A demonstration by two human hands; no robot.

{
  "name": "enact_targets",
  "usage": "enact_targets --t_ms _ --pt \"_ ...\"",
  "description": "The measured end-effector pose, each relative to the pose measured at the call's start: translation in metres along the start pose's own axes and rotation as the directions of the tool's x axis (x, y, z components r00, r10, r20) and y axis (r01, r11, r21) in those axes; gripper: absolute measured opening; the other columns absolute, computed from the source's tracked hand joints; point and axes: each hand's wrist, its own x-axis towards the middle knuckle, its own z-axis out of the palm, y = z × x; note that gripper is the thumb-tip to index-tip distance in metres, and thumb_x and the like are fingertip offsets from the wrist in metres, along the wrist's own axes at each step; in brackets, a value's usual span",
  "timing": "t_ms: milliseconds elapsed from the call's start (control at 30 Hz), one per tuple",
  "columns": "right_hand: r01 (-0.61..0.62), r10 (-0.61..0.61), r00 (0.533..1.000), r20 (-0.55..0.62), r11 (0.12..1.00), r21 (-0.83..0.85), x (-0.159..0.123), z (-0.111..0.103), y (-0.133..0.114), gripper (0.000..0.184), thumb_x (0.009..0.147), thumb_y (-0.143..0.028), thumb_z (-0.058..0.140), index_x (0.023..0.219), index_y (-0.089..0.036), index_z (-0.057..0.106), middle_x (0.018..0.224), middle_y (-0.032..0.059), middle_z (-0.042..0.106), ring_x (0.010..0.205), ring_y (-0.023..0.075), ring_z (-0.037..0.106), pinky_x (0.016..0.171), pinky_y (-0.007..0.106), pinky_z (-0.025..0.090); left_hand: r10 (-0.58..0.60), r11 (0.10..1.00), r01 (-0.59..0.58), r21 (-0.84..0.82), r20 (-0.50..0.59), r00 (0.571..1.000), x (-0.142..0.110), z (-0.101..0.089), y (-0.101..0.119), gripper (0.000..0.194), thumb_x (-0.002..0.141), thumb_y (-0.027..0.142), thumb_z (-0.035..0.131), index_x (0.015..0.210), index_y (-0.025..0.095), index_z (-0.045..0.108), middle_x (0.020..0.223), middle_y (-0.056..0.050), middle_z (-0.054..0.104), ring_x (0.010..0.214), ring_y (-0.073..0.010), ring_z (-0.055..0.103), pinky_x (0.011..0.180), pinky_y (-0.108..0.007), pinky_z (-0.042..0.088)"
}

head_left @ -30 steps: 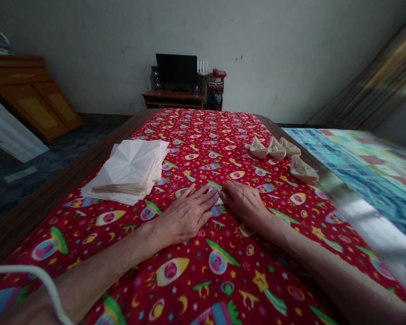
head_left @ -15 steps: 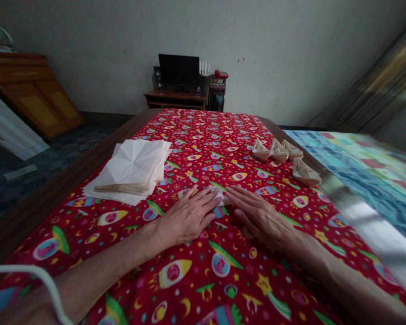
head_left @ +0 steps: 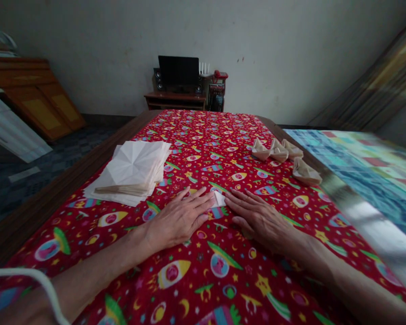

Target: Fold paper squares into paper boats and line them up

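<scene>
A small folded piece of white paper (head_left: pixel 219 199) lies on the red patterned tablecloth (head_left: pixel 203 266), between my fingertips. My left hand (head_left: pixel 182 214) rests flat to its left, fingers spread, with the fingertips at the paper's edge. From the other side my right hand (head_left: pixel 257 214) lies flat, its fingers stretched out and their tips close to the paper's right edge. Parts of the paper may be hidden under my fingers. To the left of my hands sits a stack of creased paper sheets (head_left: pixel 131 162).
Several folded paper boats (head_left: pixel 279 150) stand at the right side of the table, one of them (head_left: pixel 306 172) nearer to me. A white cable (head_left: pixel 37 273) curves over my left forearm. Beyond the table are a monitor (head_left: pixel 178 70) and a red telephone (head_left: pixel 219 75).
My right hand has gone from curled fingers at the paper to lying flat and slightly further right. My left hand has slid a little left, so more of the folded paper shows.
</scene>
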Motion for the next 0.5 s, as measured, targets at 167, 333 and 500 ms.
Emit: enact_targets --t_ms 167,333,500 --pt "-0.008 0.007 0.999 -0.038 1.000 -0.010 0.000 0.001 0.000 0.049 0.097 -0.034 0.037 0.144 -0.023 0.032 0.145 0.0046 0.039 0.136 0.0223 0.031 0.110 0.045 0.034 0.013 1.000 -0.013 0.020 -0.018 1.000 -0.006 -0.002 -0.004 0.042 0.099 0.033 0.033 0.140 0.026 0.037 0.146 0.001 0.039 0.138 -0.0184 0.028 0.112 -0.041 0.024" --pt "-0.028 0.026 0.999 -0.046 0.999 -0.031 0.003 -0.001 -0.005 0.045 0.097 -0.033 0.036 0.140 -0.019 0.040 0.143 0.0067 0.042 0.135 0.0232 0.034 0.109 0.045 0.035 0.022 0.999 -0.021 0.035 -0.038 0.999 -0.016 -0.002 -0.008 0.043 0.097 0.032 0.036 0.140 0.026 0.036 0.145 0.002 0.041 0.137 -0.0181 0.030 0.113 -0.039 0.024" --pt "-0.052 0.052 0.997 -0.057 0.999 -0.007 0.003 -0.003 -0.010 0.046 0.097 -0.034 0.038 0.140 -0.020 0.041 0.142 0.0074 0.043 0.135 0.0236 0.033 0.109 0.046 0.035 0.029 0.999 -0.025 0.044 -0.086 0.996 -0.023 0.000 -0.010 0.042 0.097 0.031 0.038 0.138 0.025 0.041 0.142 0.001 0.045 0.136 -0.0194 0.032 0.112 -0.038 0.029"
